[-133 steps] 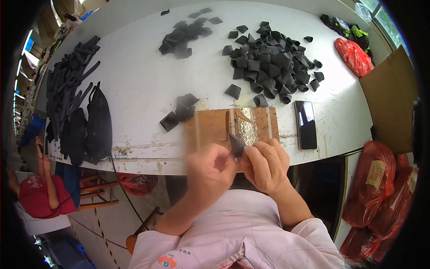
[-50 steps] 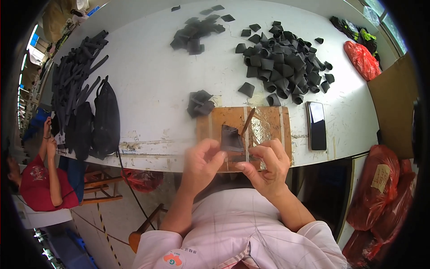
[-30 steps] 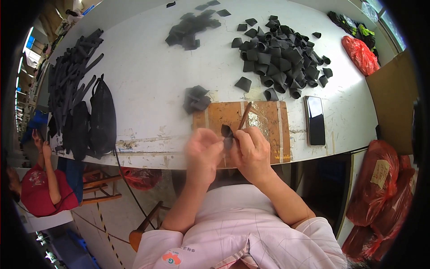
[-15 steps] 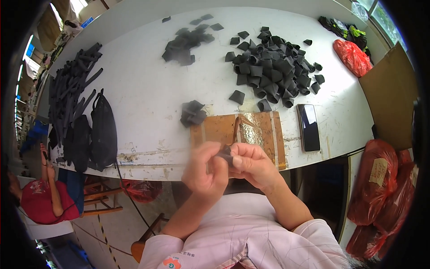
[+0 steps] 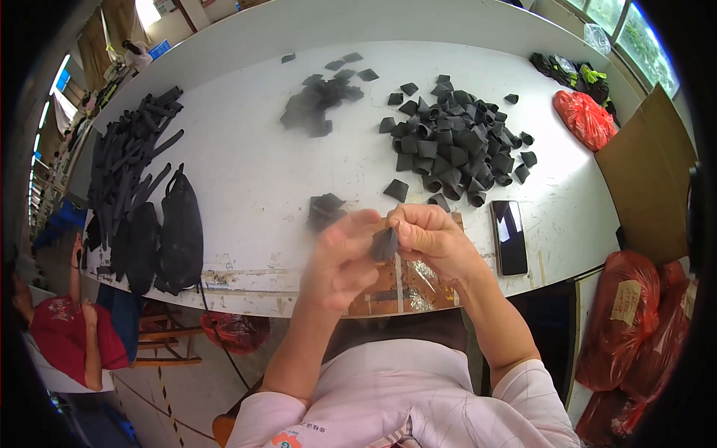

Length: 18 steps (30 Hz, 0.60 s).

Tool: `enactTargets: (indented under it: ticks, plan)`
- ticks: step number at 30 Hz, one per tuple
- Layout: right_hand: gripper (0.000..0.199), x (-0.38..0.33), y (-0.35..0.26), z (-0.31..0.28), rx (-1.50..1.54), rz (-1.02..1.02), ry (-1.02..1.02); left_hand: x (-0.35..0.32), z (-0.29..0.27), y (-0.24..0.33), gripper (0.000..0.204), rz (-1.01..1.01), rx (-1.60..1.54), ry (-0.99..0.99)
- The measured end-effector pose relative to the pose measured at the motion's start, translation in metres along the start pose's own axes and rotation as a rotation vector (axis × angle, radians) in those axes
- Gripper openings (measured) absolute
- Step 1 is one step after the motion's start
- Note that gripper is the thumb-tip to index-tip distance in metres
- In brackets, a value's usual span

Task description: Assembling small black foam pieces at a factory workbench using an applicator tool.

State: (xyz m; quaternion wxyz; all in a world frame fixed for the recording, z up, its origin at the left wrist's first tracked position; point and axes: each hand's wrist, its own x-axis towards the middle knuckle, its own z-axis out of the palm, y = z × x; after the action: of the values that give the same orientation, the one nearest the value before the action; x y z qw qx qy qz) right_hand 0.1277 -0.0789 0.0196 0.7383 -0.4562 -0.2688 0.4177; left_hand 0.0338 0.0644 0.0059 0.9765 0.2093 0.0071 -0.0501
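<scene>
Over the table's front edge, my right hand (image 5: 432, 235) pinches a small black fabric-like piece (image 5: 385, 245) between thumb and fingertips. The piece hangs with a pointed lower end. Close on its left is my left hand (image 5: 336, 261), somewhat blurred, its thumb and fingers apart and gripping nothing that I can see. Below both hands a brown board (image 5: 381, 295) with tape and a shiny surface lies on the table, partly hidden by them. A small stack of flat black pieces (image 5: 325, 211) sits just beyond my left hand.
Rolled black pieces (image 5: 455, 142) form a heap at the back right; flat ones (image 5: 321, 97) lie at the back middle. Black strips (image 5: 127, 157) and a black bag (image 5: 181, 231) are at left. A phone (image 5: 510, 237) and red bag (image 5: 585, 119) are right. Someone in red (image 5: 78, 332) sits far left.
My hands have moved apart and slightly up. The left one has opened away from the black piece, which stays in the right hand's pinch. The whole view has shifted, the table appearing lower.
</scene>
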Motion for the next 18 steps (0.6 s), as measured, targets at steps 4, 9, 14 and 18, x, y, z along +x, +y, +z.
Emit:
enactTargets:
  ticks: [4,9,14,18]
  plan:
    - [0.025,0.003,-0.004,0.002,0.005,-0.010,0.002,0.004,-0.006,-0.001,0.030,0.047,-0.009,-0.118]
    - [0.026,0.007,-0.015,0.002,-0.022,-0.022,-0.055,0.005,0.006,-0.004,0.032,0.003,-0.313,-0.222]
    - [0.019,0.006,0.009,-0.017,0.053,0.015,-0.086,-0.005,0.023,-0.024,0.024,0.379,0.608,0.246]
    - [0.026,0.004,-0.005,-0.010,-0.361,-0.040,0.097,0.005,0.021,-0.017,0.027,0.779,1.209,0.313]
